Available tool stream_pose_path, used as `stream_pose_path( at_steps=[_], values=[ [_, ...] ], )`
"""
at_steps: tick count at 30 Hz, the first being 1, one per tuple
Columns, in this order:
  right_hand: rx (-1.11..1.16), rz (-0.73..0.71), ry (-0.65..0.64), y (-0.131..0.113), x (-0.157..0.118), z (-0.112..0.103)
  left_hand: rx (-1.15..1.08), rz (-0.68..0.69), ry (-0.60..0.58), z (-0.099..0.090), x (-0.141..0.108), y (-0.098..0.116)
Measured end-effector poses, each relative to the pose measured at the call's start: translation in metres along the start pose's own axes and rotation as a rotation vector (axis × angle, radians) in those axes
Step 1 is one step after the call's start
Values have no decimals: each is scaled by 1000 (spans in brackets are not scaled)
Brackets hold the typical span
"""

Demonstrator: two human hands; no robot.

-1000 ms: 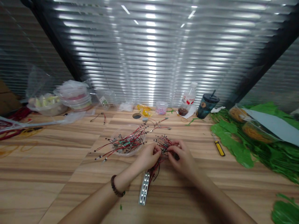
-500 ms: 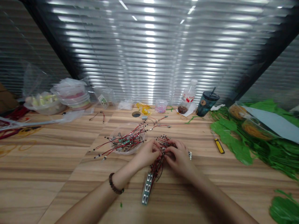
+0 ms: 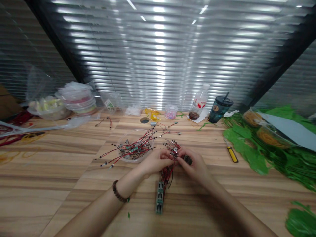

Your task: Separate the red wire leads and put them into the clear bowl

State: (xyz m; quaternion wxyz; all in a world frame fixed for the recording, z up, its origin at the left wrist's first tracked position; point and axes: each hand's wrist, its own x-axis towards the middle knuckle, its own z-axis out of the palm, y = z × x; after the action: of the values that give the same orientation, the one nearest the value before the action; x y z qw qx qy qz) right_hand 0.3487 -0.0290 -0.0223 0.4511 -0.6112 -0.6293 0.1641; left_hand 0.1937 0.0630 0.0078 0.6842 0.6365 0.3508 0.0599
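A bundle of thin red and black wires [image 3: 167,172] lies between my hands at the middle of the wooden table. My left hand [image 3: 159,160] pinches the bundle from the left, thumb and fingers together. From the right my right hand [image 3: 194,163] closes its fingertips on the same wires, close to the left fingertips. A green circuit board strip [image 3: 159,197] with white-framed parts hangs at the near end of the bundle. A dark part [image 3: 188,159] shows by the right hand's fingers. Left of my hands, a clear round tray [image 3: 134,160] holds many similar wires.
Along the back stand a bottle [image 3: 199,101], a dark cup [image 3: 219,109], a small tub [image 3: 171,112] and stacked plastic containers [image 3: 77,100]. At the right lie a yellow-handled screwdriver [image 3: 232,154] and green leaves [image 3: 256,161]. Loose wires [image 3: 170,133] lie behind the bundle.
The circuit board strip has swung slightly right and turned, standing more upright in view. My right hand's fingers have shifted, and a dark part now shows beside them.
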Motion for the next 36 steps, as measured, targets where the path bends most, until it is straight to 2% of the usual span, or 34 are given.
stream_pose_path(
  at_steps=[6, 13, 25, 32, 36],
  values=[
    [75, 95, -64, -2, -2, 3, -2, 53, 34, 3, 6, -8],
    [-27, 53, -75, -4, -2, 2, -53, 57, 83, 6, 8, -9],
    [-2, 20, -54, 1, 0, -1, -16, 16, 23, 4, 5, -6],
    [-80, -41, -31, 1, -1, -1, -22, -10, 17, 7, 2, -4],
    [-85, -21, -29, 1, 0, -2, -56, -54, 16, 6, 1, -4]
  ],
)
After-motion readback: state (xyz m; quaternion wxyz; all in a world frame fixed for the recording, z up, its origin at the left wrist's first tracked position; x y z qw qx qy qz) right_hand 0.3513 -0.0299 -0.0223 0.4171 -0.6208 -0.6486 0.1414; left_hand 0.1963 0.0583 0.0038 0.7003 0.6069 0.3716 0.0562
